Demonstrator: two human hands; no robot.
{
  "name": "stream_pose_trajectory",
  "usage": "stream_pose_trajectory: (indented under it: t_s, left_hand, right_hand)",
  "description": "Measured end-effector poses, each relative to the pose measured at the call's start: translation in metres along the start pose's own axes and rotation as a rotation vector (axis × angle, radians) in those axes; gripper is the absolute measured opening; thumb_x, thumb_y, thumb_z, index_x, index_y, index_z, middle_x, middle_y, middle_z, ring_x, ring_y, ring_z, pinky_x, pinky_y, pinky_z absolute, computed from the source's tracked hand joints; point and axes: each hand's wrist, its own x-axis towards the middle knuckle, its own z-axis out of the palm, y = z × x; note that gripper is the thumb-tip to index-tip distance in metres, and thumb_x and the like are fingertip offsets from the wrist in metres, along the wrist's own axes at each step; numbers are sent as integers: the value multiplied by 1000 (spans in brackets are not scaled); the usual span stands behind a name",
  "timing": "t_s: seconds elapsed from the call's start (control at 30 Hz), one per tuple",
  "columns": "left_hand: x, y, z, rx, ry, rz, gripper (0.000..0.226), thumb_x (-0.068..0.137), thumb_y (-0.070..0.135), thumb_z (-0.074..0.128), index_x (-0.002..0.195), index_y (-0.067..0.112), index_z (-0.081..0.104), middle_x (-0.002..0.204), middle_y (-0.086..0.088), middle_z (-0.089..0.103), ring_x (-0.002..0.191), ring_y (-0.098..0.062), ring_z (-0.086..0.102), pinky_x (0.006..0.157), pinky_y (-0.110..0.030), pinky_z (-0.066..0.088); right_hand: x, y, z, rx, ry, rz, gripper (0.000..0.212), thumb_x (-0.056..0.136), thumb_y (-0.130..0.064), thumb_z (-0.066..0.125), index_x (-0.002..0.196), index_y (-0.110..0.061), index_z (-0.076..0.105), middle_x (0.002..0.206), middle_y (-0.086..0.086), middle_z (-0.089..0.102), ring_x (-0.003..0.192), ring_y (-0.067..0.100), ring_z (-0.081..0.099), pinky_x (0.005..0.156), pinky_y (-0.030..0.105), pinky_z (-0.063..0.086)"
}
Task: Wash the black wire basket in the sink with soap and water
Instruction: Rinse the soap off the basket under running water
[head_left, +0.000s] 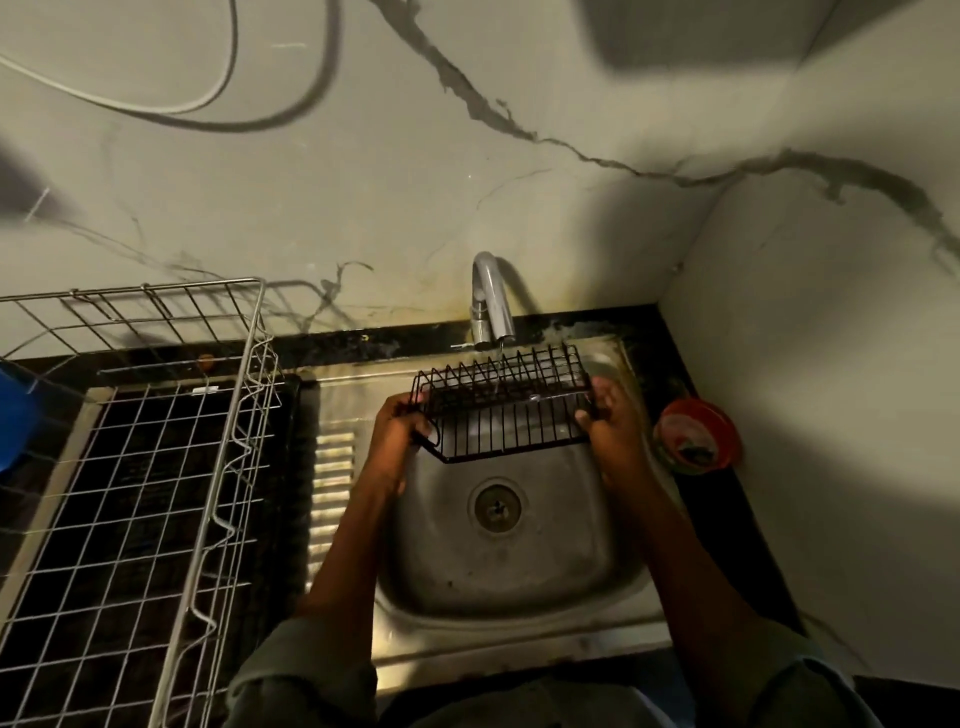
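From the head view, a person is holding the black wire basket over the far part of the steel sink, directly under the curved tap, from which a thin stream of water is falling onto the wires. The left hand is gripping the basket's left end, fingers curled round the wires, and the right hand is gripping its right end. A silver wire dish rack is standing on the left, beside the sink. A red container is sitting on the black counter to the right.
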Motion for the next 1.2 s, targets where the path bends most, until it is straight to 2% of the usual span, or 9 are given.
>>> stream_pose_trajectory:
  t_s: [0.13,0.23,0.3,0.43,0.6,0.8,0.9,1.0,1.2]
  left_hand:
    - [-5,-1,-5,-27,43,-5,31,82,-4,50,110,2,62,87,-8,65,67,-19,53,61,-29,46]
    - [-11,10,-11,-38,45,40,30,84,14,57,110,1,63,96,-7,70,81,-21,65,63,-29,52]
    - [-14,17,-15,49,129,78,16,96,16,56,106,7,63,102,-7,71,91,-22,66,65,-32,50]
    - [-11,25,-28,220,253,119,18,99,18,61,113,7,62,109,-9,67,95,-19,60,72,-31,46]
    - [-27,29,-44,261,316,138,20,98,20,64,116,11,64,111,-6,68,102,-20,62,89,-37,48]
    - [-40,35,-55,188,442,143,17,93,17,68,108,11,64,107,-11,67,96,-22,59,83,-39,45]
    - [-43,36,-54,171,459,147,20,92,18,67,110,10,62,108,-12,67,93,-22,58,79,-39,46]
    - [-45,35,-46,165,439,144,19,94,18,66,111,10,62,108,-10,66,91,-19,58,81,-38,47]
    - [-48,39,-19,217,363,148,13,92,15,66,103,10,64,106,-13,70,99,-25,65,85,-44,53]
  right_hand:
    - [-1,0,2,8,-91,54,55,87,12,55,132,-21,61,126,-3,68,112,11,66,92,33,56]
    - [5,-4,6,109,-183,205,52,87,14,50,117,-25,65,105,-4,70,85,5,67,69,25,53]
    - [1,1,13,172,-181,305,40,91,1,55,112,-32,67,103,-5,71,93,14,64,73,33,51]
    - [-12,8,34,229,-226,367,40,96,-17,56,134,-28,60,131,2,64,118,20,61,93,49,54]
    - [-23,-15,53,282,-339,336,37,96,-13,53,130,-23,59,129,4,62,119,24,60,96,48,53]
    - [-30,-39,65,262,-418,239,37,93,-13,54,128,-25,58,120,4,63,114,23,60,100,46,46]
    - [-35,-55,62,265,-449,226,49,73,-20,60,121,-28,60,121,0,64,113,22,59,101,44,46]
    - [-37,-57,55,270,-438,202,43,73,-17,59,114,-30,64,121,1,67,117,24,60,103,43,47]
    - [-35,-54,24,254,-316,202,68,64,-21,62,132,-17,63,122,6,71,113,24,66,90,37,51]
